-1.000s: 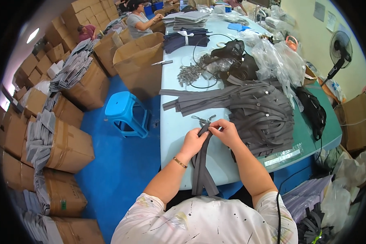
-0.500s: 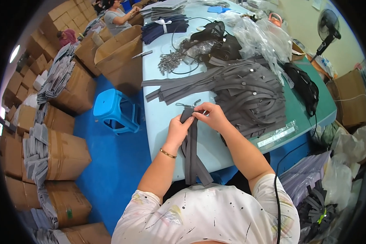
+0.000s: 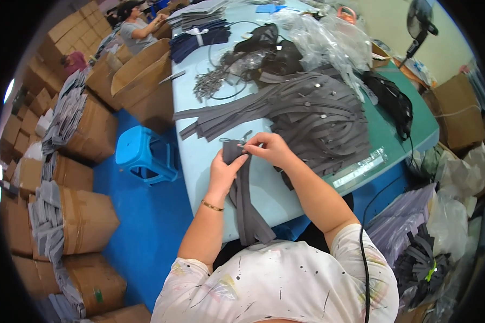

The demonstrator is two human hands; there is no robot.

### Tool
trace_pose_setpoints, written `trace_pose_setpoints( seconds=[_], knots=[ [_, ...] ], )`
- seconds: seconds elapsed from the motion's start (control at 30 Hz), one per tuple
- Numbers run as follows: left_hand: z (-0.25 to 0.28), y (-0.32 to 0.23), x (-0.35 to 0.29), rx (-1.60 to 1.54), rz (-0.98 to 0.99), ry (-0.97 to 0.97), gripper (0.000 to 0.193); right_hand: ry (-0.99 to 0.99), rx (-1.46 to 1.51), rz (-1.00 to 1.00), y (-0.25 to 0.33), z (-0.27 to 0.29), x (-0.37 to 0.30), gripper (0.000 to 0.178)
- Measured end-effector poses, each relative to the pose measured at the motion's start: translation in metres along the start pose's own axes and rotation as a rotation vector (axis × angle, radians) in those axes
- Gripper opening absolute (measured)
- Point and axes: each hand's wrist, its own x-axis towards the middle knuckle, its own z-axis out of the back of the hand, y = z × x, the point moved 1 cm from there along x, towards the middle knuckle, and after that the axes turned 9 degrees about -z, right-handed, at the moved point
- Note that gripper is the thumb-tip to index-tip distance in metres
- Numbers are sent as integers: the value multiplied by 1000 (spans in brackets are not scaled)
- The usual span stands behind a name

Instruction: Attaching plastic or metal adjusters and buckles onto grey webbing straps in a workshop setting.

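Note:
My left hand [image 3: 222, 171] is closed around the upper end of a dark grey zipper [image 3: 246, 212], whose tapes hang down over the table's near edge. At that same end the thumb and fingertips of my right hand [image 3: 271, 148] pinch a small, partly hidden piece that looks like a zipper pull. Just beyond my fingertips lie a few loose grey cord pulls [image 3: 247, 134]. A large heap of grey zippers [image 3: 320, 126] covers the table to the right, with a flat bundle of strips reaching left from it.
A mound of small metal-grey pulls [image 3: 210, 83] lies farther back, beside black mesh bags [image 3: 269, 51] and clear plastic [image 3: 328, 40]. A blue stool [image 3: 145, 153] and filled cardboard boxes [image 3: 89, 218] stand left. A co-worker [image 3: 137, 29] sits far left. A black cable [image 3: 364, 258] hangs at right.
The whole view has shifted slightly, so the table appears farther left. Both hands keep their grip at the zipper's end, with only small finger movements.

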Motion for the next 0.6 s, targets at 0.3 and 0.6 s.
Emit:
trace_pose_setpoints(
  seconds=[0.3,0.6],
  knots=[
    [16,-1,2,62,7,30,24,58,-179,0,2,-15,6,15],
    [14,11,-2,49,-70,84,21,91,-104,-102,-1,-6,-3,12]
  ],
)
